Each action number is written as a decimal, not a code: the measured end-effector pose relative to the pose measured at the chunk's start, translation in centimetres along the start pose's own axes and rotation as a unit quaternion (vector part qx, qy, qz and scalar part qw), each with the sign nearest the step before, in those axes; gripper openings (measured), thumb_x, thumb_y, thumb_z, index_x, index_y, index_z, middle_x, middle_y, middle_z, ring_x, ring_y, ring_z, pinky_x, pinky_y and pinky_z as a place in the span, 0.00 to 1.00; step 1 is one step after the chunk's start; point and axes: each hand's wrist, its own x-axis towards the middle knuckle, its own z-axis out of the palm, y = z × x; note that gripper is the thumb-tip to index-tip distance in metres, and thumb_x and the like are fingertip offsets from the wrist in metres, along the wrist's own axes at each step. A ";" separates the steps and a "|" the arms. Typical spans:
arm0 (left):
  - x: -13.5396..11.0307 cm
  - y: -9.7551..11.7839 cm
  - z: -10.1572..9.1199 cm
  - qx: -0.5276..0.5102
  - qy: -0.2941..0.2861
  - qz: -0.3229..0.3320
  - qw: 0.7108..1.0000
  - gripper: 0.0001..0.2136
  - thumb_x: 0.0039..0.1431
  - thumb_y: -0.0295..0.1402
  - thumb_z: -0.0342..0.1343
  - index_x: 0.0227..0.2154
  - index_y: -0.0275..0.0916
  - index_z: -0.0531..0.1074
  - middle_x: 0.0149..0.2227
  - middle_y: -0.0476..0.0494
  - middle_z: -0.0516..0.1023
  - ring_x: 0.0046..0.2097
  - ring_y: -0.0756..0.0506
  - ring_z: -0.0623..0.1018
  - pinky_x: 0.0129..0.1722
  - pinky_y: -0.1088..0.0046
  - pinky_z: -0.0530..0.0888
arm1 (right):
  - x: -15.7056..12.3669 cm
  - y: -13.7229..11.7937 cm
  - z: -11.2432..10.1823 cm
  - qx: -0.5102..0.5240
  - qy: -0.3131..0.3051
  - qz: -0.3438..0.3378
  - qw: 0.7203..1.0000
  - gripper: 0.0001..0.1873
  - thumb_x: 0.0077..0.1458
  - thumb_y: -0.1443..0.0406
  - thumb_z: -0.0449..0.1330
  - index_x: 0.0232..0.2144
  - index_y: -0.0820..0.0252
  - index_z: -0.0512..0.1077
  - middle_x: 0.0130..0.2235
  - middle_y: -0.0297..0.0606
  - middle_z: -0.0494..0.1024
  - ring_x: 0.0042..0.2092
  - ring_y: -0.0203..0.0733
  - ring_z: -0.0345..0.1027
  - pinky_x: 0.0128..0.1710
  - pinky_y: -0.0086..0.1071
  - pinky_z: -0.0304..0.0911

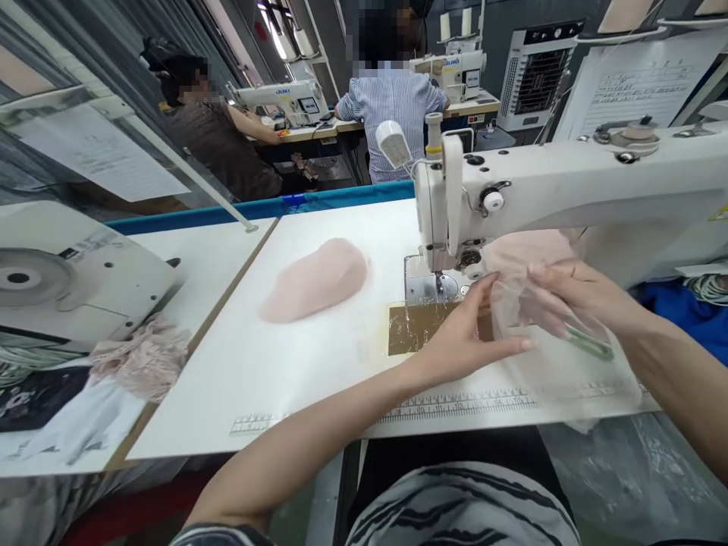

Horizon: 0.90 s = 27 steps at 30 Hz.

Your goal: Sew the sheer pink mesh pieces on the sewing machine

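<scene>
A sheer pale fabric piece (574, 379) hangs between my hands, just right of the needle area and over the table's front edge. My left hand (455, 341) has its fingers at the fabric's left edge, with the thumb stretched along its front. My right hand (574, 292) pinches the fabric's upper edge, and some of its fingers show through the cloth. A slim green tool (591, 345) shows through the fabric beneath my right hand; its kind is unclear. Behind my hands, more pink fabric (528, 250) lies under the arm of the sewing machine (540, 182).
A pale pink fabric piece (318, 280) lies flat on the white table (199, 409), left of the needle. A ruler strip (455, 406) runs along the front edge. Crumpled fabric (145, 360) sits by another machine (73, 273). Two people work beyond the blue edge (353, 197).
</scene>
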 end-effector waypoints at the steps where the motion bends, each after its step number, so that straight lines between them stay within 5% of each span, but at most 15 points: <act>1: 0.0 -0.2 -0.3 -0.029 -0.025 -0.002 0.999 0.35 0.57 0.37 0.66 0.65 0.42 0.55 0.61 0.33 0.70 0.62 0.39 0.71 0.59 0.55 0.72 | -0.3 -0.2 0.2 0.027 -0.009 -0.003 1.000 0.34 0.63 0.44 0.53 0.11 0.55 0.61 0.13 0.31 0.64 0.20 0.35 0.59 0.37 0.34 0.65; 5: -0.4 -0.4 -1.8 -0.134 -0.100 -0.049 0.985 0.15 0.56 0.34 0.66 0.46 0.38 0.74 0.39 0.44 0.81 0.44 0.46 0.81 0.45 0.67 0.77 | -1.3 -0.5 0.6 0.136 0.032 -0.021 0.990 0.33 0.62 0.46 0.56 0.11 0.55 0.60 0.12 0.30 0.59 0.19 0.34 0.55 0.34 0.32 0.66; 8: -1.2 -0.3 -2.6 -0.162 -0.108 -0.078 0.978 0.06 0.55 0.34 0.65 0.33 0.37 0.77 0.35 0.48 0.80 0.38 0.50 0.80 0.40 0.72 0.76 | -1.7 0.0 0.7 0.147 0.086 -0.016 0.985 0.33 0.61 0.47 0.57 0.11 0.55 0.59 0.13 0.30 0.57 0.19 0.34 0.53 0.31 0.31 0.65; 16: -2.6 0.5 -3.7 -0.102 -0.063 -0.013 0.993 0.06 0.57 0.34 0.64 0.35 0.37 0.79 0.40 0.45 0.80 0.43 0.48 0.80 0.46 0.68 0.77 | -2.1 0.4 1.0 0.131 0.126 -0.001 0.983 0.27 0.55 0.46 0.63 0.16 0.55 0.62 0.18 0.31 0.62 0.22 0.35 0.57 0.30 0.31 0.68; 19: -3.3 1.7 -4.5 0.028 0.033 0.100 0.994 0.06 0.63 0.34 0.59 0.35 0.37 0.76 0.38 0.44 0.80 0.39 0.49 0.80 0.40 0.71 0.78 | -2.7 -0.5 1.0 0.035 0.164 -0.036 0.985 0.17 0.45 0.51 0.72 0.24 0.54 0.72 0.26 0.34 0.72 0.28 0.38 0.68 0.29 0.32 0.68; 21: -4.5 2.1 -4.9 0.198 0.112 0.238 0.944 0.04 0.64 0.31 0.56 0.35 0.39 0.75 0.37 0.47 0.80 0.40 0.50 0.79 0.41 0.71 0.77 | -3.5 -0.7 1.1 -0.049 0.142 -0.078 0.986 0.12 0.43 0.57 0.74 0.26 0.53 0.76 0.30 0.36 0.76 0.31 0.41 0.72 0.29 0.32 0.68; 24: -7.4 1.8 -5.1 0.401 0.118 0.391 0.820 0.06 0.64 0.24 0.54 0.34 0.40 0.74 0.33 0.52 0.80 0.36 0.52 0.78 0.48 0.69 0.75 | -4.8 0.4 2.2 -0.176 -0.007 -0.099 0.979 0.05 0.55 0.60 0.66 0.27 0.48 0.80 0.34 0.38 0.79 0.38 0.44 0.74 0.37 0.36 0.71; 27: -11.1 0.9 -5.0 0.525 0.004 0.357 0.773 0.06 0.64 0.24 0.54 0.33 0.38 0.74 0.29 0.52 0.78 0.30 0.53 0.76 0.49 0.68 0.72 | -5.9 2.8 4.4 -0.291 -0.098 -0.072 0.949 0.13 0.63 0.59 0.57 0.29 0.49 0.79 0.44 0.40 0.80 0.47 0.47 0.75 0.51 0.44 0.70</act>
